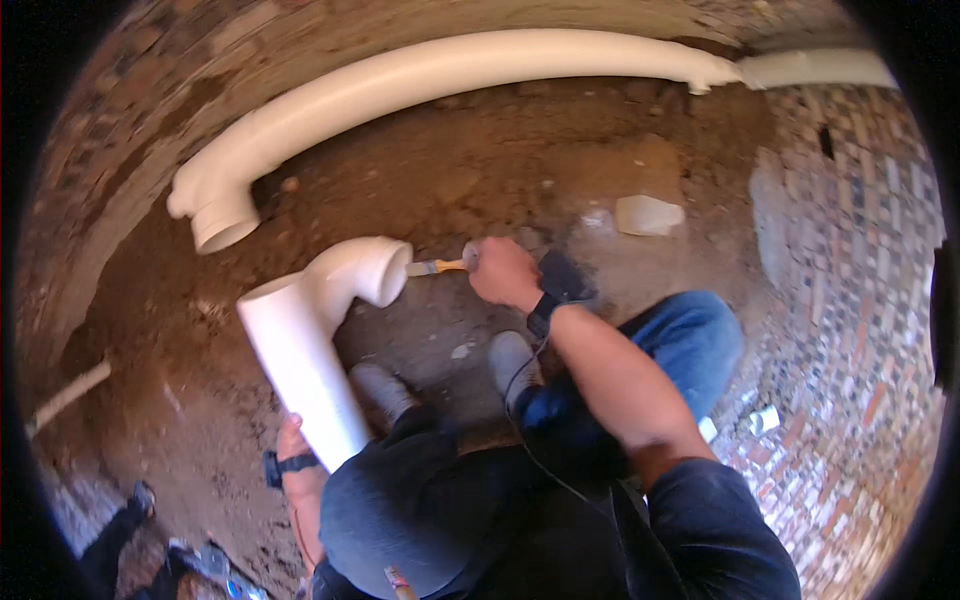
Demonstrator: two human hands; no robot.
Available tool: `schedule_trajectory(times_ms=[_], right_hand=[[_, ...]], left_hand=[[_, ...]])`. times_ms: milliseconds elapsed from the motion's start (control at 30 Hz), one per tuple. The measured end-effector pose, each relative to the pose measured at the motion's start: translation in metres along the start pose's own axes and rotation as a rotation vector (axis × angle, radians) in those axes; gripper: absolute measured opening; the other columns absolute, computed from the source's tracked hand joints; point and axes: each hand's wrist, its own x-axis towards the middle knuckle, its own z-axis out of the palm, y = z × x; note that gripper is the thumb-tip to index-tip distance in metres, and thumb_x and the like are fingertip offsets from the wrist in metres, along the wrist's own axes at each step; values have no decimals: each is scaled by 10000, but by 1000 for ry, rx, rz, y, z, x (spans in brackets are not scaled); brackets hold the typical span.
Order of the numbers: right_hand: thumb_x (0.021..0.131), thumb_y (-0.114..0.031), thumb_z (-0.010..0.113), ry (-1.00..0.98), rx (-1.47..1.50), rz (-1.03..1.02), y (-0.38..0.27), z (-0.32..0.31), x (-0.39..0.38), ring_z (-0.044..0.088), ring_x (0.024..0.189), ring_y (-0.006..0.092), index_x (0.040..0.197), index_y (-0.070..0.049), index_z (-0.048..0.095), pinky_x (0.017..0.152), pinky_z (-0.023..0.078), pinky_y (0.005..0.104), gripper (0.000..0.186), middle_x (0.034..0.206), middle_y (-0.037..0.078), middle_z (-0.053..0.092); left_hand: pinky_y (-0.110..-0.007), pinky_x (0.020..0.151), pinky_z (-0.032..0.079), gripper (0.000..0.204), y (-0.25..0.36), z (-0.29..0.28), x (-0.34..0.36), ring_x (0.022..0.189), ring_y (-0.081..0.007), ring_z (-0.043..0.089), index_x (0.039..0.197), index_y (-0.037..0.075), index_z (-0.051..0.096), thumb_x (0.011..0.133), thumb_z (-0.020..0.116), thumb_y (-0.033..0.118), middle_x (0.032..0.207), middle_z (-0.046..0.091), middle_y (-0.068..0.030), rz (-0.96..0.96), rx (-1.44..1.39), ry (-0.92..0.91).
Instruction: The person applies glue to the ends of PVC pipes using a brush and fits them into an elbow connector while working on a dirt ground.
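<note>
At the far left, a thin pale pipe point(72, 398) is lying on the earth floor point(190, 385), and a long cream pipe point(430, 72) is curving across the upper part of the view. Left of centre, the left hand point(292, 440) is pressing against the side of the white pipe fitting point(305, 365), near its lower end; its fingers are partly hidden, so I cannot tell whether that grip is closing round it. The fitting is slanting up to its curved branch point(340, 268), whose open mouth is facing the brush point(440, 267). The right hand point(505, 272) is gripping the brush by its handle, and the bristles are sitting at or just beside the rim. Brushing well here probably means bracing the fitting, covering the rim evenly all round, and letting no soil touch bristles or mouth. Farther right, a pale lump point(648, 215) is lying on the floor.
</note>
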Motion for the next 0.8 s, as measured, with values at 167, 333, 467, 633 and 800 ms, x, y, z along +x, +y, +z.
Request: schedule_trajectory(times_ms=[167, 333, 467, 633, 800], right_hand=[[863, -210, 657, 298, -321, -4, 47, -180, -51, 670, 859, 412, 959, -62, 723, 761, 537, 475, 188, 883, 211, 693], [881, -175, 633, 438, -507, 165, 156, -274, -112, 669, 870, 407, 992, -66, 739, 755, 546, 481, 188, 903, 209, 699], [854, -240, 637, 413, -542, 340, 250, -251, -113, 682, 899, 428, 948, 12, 692, 808, 559, 501, 274, 958, 258, 702], [825, -219, 636, 385, -476, 426, 270, -223, -94, 689, 921, 424, 930, 23, 693, 816, 566, 488, 270, 966, 281, 698], [835, -235, 651, 479, -397, 332, 259, -246, -105, 689, 914, 406, 1075, -115, 739, 810, 562, 487, 283, 998, 213, 714]], left_hand=[[-444, 856, 552, 859, -4, -44, -11, 1032, -306, 639, 1378, 22, 466, 755, 780, 521, 1192, 621, -147, 43, -7, 0], [-430, 903, 490, 754, 5, -39, -36, 1027, -267, 594, 1359, 51, 484, 847, 670, 572, 1158, 621, -112, 72, 78, -19], [-434, 906, 492, 764, 4, -47, -44, 1039, -270, 594, 1357, 39, 485, 837, 686, 561, 1176, 617, -118, 93, 84, 13], [-440, 911, 496, 776, 24, -61, -52, 1053, -273, 594, 1354, 24, 486, 825, 705, 548, 1199, 612, -127, 153, 133, 66], [-445, 915, 499, 789, 55, -83, -46, 1068, -277, 594, 1351, 10, 486, 813, 724, 535, 1221, 607, -135, 203, 212, 115]])
